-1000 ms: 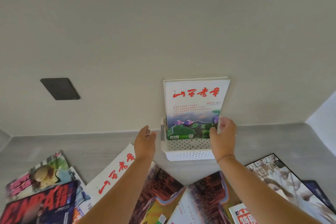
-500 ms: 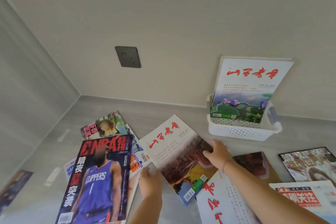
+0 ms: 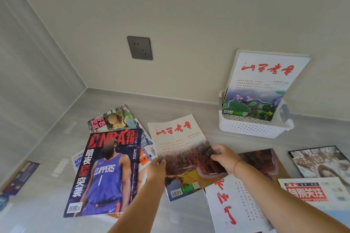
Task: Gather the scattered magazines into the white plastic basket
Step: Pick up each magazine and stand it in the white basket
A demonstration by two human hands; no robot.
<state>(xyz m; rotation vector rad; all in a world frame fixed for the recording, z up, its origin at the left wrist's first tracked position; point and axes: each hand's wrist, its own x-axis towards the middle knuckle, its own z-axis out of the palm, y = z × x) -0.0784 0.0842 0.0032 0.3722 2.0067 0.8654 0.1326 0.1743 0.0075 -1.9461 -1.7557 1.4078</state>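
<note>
Now both hands, the left hand (image 3: 156,170) and right hand (image 3: 223,157), are pinching the red-titled forest-cover magazine (image 3: 181,155) off the counter, having left an earlier issue (image 3: 263,85) standing in the white plastic basket (image 3: 250,128), so several remain scattered

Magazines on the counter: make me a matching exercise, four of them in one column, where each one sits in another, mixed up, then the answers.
Column one:
1. NBA magazine
2. magazine with the forest cover
3. magazine with the green hillside cover
4. black-bordered magazine

Column two:
A. standing upright in the white basket
B. flat at the far right of the counter
C. gripped at both sides by the left hand and right hand
D. on top of the pile at left

Pairs: 1-D, 2-C, 3-A, 4-B
</note>
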